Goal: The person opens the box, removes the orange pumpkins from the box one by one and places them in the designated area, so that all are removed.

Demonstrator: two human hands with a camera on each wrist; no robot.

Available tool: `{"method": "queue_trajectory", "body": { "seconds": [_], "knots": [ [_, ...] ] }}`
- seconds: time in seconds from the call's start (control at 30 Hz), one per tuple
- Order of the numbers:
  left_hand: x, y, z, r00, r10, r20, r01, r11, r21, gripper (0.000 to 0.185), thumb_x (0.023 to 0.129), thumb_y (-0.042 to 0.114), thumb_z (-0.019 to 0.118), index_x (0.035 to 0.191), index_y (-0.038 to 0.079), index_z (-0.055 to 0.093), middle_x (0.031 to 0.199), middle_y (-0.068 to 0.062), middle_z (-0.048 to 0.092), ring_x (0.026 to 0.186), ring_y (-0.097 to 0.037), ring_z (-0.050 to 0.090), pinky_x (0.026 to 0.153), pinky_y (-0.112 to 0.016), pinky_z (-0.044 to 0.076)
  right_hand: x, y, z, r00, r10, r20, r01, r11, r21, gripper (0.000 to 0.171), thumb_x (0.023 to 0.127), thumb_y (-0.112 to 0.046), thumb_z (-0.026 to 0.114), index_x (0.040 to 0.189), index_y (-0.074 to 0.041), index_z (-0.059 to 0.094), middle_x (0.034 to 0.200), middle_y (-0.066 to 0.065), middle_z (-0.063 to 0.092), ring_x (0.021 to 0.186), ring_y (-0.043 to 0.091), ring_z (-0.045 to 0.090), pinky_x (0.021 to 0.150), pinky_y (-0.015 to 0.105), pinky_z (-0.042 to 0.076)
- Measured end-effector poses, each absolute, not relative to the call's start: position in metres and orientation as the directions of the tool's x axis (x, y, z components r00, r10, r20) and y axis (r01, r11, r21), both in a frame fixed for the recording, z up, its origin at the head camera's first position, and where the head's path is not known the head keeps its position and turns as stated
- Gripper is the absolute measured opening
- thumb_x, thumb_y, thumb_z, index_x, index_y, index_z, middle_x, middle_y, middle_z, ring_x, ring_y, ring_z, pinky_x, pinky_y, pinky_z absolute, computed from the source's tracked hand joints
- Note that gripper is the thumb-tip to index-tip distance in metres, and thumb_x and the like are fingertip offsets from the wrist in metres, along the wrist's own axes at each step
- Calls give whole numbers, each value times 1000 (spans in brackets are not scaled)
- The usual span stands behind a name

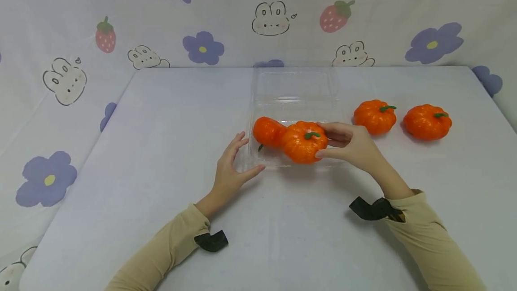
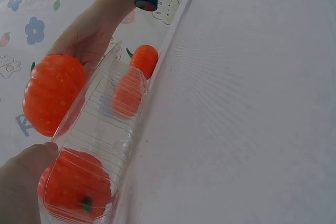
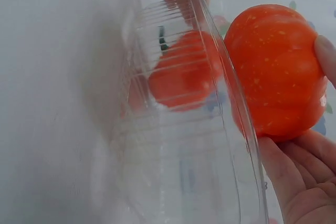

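Tan sleeves (image 1: pixel 167 248) are being seen across bottom of head frame. Orange pumpkin (image 1: pixel 304 145) is being clamped by right hand (image 1: pixel 357 149) over clear container (image 1: pixel 282 160), centre frame. Container's lower-left corner is being touched by left hand (image 1: pixel 230 172), digits apart. Second pumpkin (image 1: pixel 267 132) is being held inside, left; two more pumpkins (image 1: pixel 373 118) are being seen at right.

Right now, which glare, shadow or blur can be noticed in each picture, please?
Head: soft shadow on the table below the held pumpkin, bright streaks on the clear container; left wrist: hazy colours, fine curved banding across the table; right wrist: the container's left part blurred, a dim shadow on the table beside it.
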State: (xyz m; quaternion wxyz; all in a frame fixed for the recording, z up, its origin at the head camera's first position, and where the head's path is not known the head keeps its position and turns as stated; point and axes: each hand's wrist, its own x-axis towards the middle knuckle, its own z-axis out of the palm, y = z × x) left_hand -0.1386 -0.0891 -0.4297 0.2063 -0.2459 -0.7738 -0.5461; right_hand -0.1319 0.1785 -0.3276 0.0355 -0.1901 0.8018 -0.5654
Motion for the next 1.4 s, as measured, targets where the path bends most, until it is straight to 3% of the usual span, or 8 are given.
{"method": "queue_trajectory", "body": {
  "seconds": [0.4, 0.67, 0.87, 1.1, 1.4],
  "knots": [
    [-140, -90, -434, -802, 151, 577, 595, 286, 752, 62, 57, 27, 69, 110, 11, 42, 120, -7, 34, 111, -17, 24, 85, -36, 25, -125, 212, -337, -942, -285, 175, -272, 346, -898, 54, 59, -7, 68, 109, -1, 47, 105, 8, 49, 87, 14, 50, 68, 22, 41],
    [-135, -91, -426, -816, 163, 555, 577, 290, 763, 62, 58, 26, 69, 110, 8, 42, 120, -7, 33, 111, -16, 24, 85, -37, 25, -117, 233, -340, -950, -247, 192, -275, 367, -889, 56, 59, -1, 67, 110, -1, 45, 107, 8, 47, 88, 13, 49, 68, 20, 40],
    [-131, -89, -415, -813, 175, 555, 581, 285, 762, 61, 57, 20, 70, 109, 3, 43, 120, -5, 33, 111, -18, 24, 86, -35, 24, -130, 274, -367, -952, -262, 160, -247, 342, -907, 57, 60, 3, 65, 112, -5, 45, 108, 8, 46, 87, 18, 50, 62, 22, 43],
    [-131, -86, -414, -796, 184, 576, 604, 293, 741, 60, 58, 19, 70, 109, 2, 43, 121, -4, 33, 111, -20, 25, 86, -32, 25, -118, 279, -336, -965, -236, 110, -212, 467, -858, 49, 61, -3, 66, 106, -3, 48, 98, 2, 50, 85, 8, 49, 61, 19, 43],
    [-132, -87, -412, -798, 188, 572, 602, 297, 742, 61, 56, 16, 71, 108, 2, 43, 120, -4, 33, 111, -19, 25, 86, -34, 26, -118, 300, -331, -962, -261, 74, -186, 437, -880, 43, 61, 5, 64, 101, 0, 47, 93, -1, 52, 81, 6, 51, 62, 18, 43]
  ]
}}
